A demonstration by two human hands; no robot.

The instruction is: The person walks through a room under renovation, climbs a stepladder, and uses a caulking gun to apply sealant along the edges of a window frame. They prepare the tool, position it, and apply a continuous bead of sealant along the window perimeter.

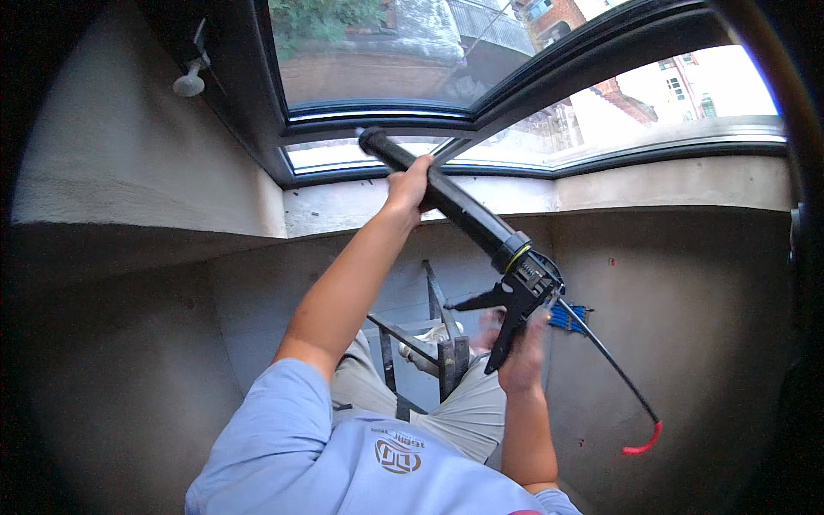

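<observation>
A black caulking gun (pixel 468 210) slants across the view, its nozzle end up at the window and its handle end lower right. My left hand (pixel 412 184) is closed around the upper part of its barrel. Beside the handle and trigger is my right hand (pixel 524 352); its fingers are blurred and partly behind the handle, so its grip is unclear. Out of the gun's rear runs a thin plunger rod (pixel 605 348), bent at the end with a red tip (pixel 642 438).
Ahead stands a dark-framed window (pixel 378 112) over a pale sill (pixel 330 202) with dark specks of debris. A white round-ended fitting (pixel 189 84) sticks out at upper left. Below are a dark metal frame (pixel 448 369) between my legs and a blue object (pixel 566 319) behind the gun.
</observation>
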